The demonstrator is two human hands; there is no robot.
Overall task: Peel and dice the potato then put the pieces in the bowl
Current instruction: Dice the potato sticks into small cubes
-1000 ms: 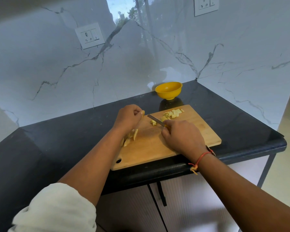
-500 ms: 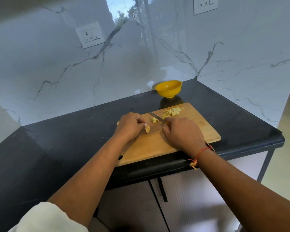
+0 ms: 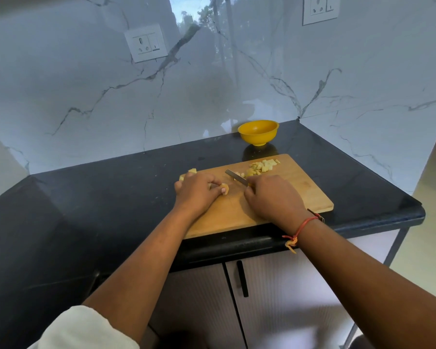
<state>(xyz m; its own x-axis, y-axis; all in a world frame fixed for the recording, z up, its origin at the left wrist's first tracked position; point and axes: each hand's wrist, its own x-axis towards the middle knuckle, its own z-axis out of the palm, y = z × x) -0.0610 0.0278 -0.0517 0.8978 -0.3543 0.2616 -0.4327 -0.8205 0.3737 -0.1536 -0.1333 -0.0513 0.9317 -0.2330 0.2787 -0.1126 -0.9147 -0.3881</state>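
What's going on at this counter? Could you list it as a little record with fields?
Left hand: pinches a potato piece on the cutting board
Right hand: holds the knife, blade beside that piece
Diced pile: board's far side, nearest the bowl
Bowl: yellow, on the counter, no pieces visible inside
Stage: dicing unfinished

White sleeve [image 3: 83, 328] at the left elbow, bare forearms, knotted orange-red thread [image 3: 303, 225] round the right wrist.
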